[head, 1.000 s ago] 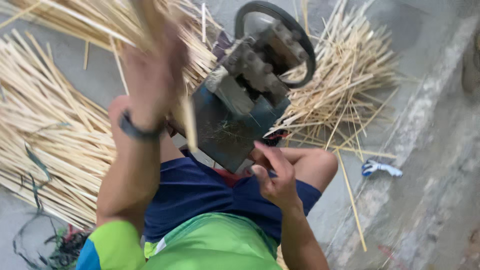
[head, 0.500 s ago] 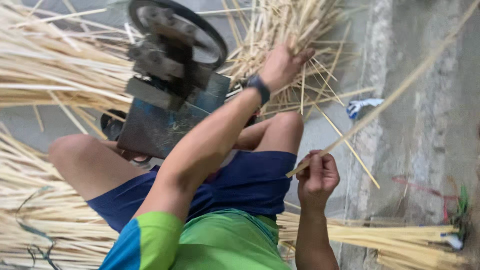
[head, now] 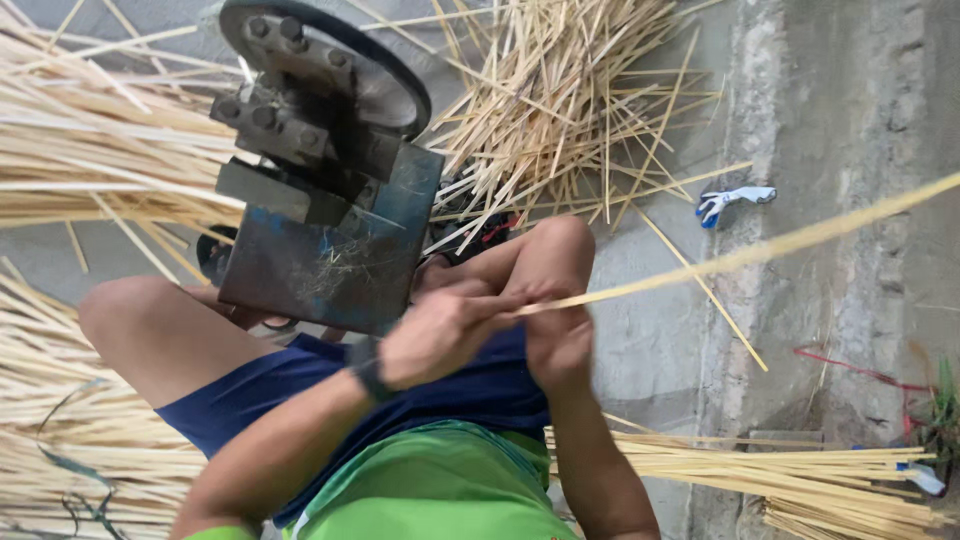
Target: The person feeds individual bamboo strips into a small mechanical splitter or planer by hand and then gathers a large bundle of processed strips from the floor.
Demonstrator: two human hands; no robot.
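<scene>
A: Both our hands meet at the knee. The left hand has its fingers closed around one long strip, and the right hand sits just beside it. We cannot tell whether the right hand's fingers grip the strip too.

B: That strip runs up and away to the right edge. One machine stands just past our knees, with one wheel on top.

A: Stick piles lie around us, too many sticks to count. One glove lies on the floor.
</scene>
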